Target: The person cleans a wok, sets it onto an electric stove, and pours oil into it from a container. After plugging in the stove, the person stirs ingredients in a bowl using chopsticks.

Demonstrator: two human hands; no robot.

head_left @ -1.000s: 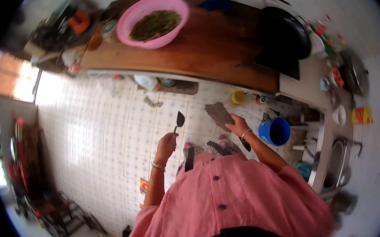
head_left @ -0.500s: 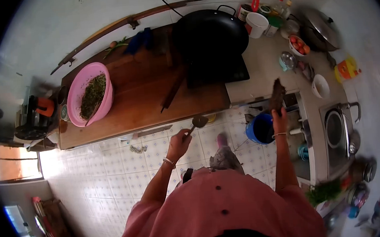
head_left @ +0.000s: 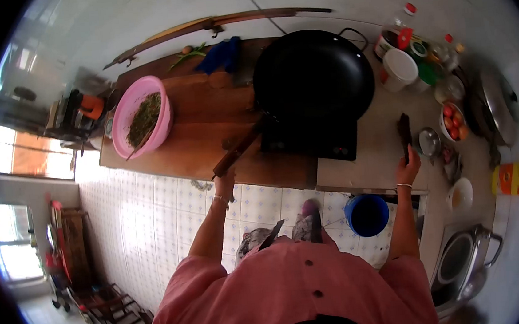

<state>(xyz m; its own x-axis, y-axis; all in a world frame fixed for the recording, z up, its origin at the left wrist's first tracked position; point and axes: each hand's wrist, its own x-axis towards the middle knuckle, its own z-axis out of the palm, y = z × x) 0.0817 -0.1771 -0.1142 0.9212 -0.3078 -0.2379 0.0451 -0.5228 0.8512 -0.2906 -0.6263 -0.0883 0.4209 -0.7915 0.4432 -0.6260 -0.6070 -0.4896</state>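
My left hand (head_left: 225,182) is closed at the front edge of the wooden counter, beside the end of the wok's wooden handle (head_left: 237,153). It grips the dark spatula, whose shape is mostly lost against the handle and counter. A black wok (head_left: 313,74) rests on the black cooktop (head_left: 313,139). Over the pale counter at the right, my right hand (head_left: 409,164) is wrapped round the lower end of a flat dark brown thing (head_left: 404,129), held upright in view; what it is cannot be made out.
On the left of the counter is a pink basin (head_left: 166,121) of chopped greens. A blue bucket (head_left: 367,214) stands on the floor below. Bottles, a white tub (head_left: 399,68), a bowl of red fruit (head_left: 453,121), a white bowl (head_left: 460,194) and a sink (head_left: 456,259) line the right side.
The view has swung from the floor toward the counter. My left hand has come up beside the wok handle with the spatula. My right hand has moved over the counter, carrying the brown thing.
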